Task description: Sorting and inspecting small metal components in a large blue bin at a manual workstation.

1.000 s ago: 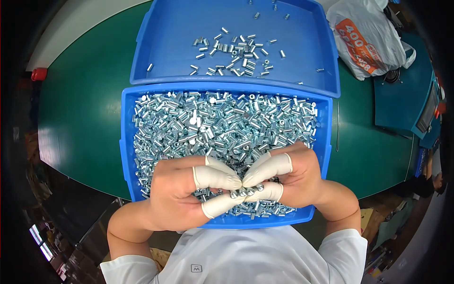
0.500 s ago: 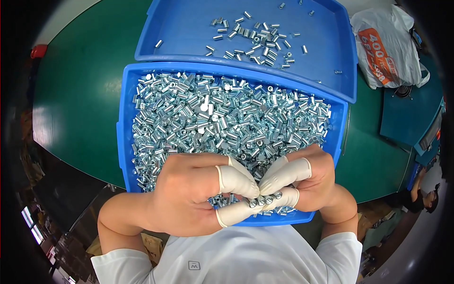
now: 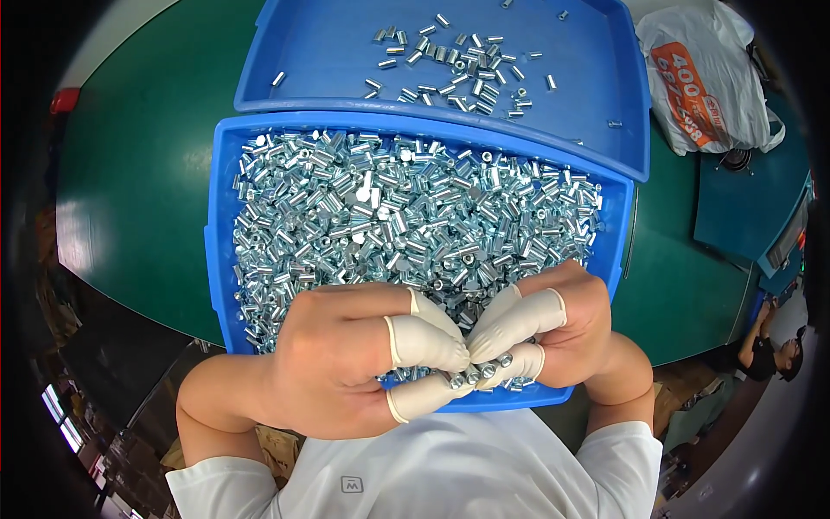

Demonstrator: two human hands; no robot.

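My left hand (image 3: 350,359) and my right hand (image 3: 558,333) meet over the near edge of a blue tray (image 3: 226,285). Cream rubber finger cots cover the thumbs and some fingers of both. Between the pinched fingertips lies a short row of several silver metal standoffs (image 3: 473,374), side by side with their round ends showing. Both hands grip this row, the left at its left end and the right at its right end. Beneath them the tray is filled with loose standoffs (image 3: 389,208) of the same kind, short cylinders with hex heads. Fingers partly hide the held pieces.
Behind the full tray, a second blue tray (image 3: 337,52) holds scattered standoffs (image 3: 467,69). Both trays rest on a green table (image 3: 138,173). A white plastic bag (image 3: 705,78) sits at the far right. Beyond the table's right edge, another person (image 3: 769,350) is visible.
Both trays appear slightly further left in the picture. My left hand has shifted a little left and its thumb has tilted slightly; both hands keep pinching the row of standoffs.
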